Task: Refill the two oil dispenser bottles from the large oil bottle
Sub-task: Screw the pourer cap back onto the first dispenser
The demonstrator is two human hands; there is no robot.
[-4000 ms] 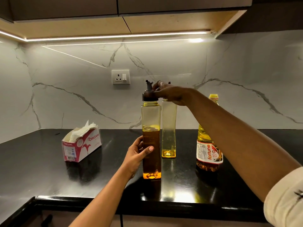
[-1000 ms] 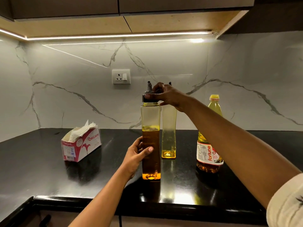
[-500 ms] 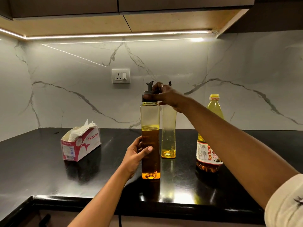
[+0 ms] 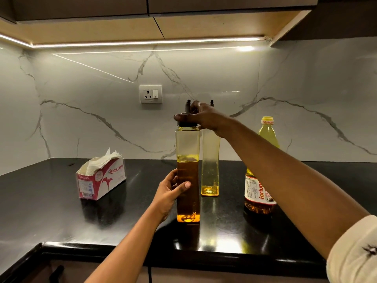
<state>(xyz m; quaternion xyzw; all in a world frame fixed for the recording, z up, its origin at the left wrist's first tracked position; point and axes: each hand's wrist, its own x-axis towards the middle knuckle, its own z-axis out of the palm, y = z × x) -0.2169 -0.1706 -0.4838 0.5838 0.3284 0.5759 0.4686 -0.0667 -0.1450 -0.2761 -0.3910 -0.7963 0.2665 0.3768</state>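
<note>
Left hand (image 4: 170, 193) wraps the half-full, probably slick dispenser bottle (image 4: 187, 148) mid-body as right hand (image 4: 201, 117) grips its cap (image 4: 186, 124), large oil bottle (image 4: 267, 136) at three o'clock.

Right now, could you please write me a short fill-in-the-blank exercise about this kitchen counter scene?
The right hand grips the dark ____ of the nearer dispenser bottle.
The ____ hand steadies that bottle's body.
The farther dispenser bottle is nearly ____.
The Fortune oil bottle stands to the ____ of both dispensers.
Missing words: cap; left; empty; right.
</note>
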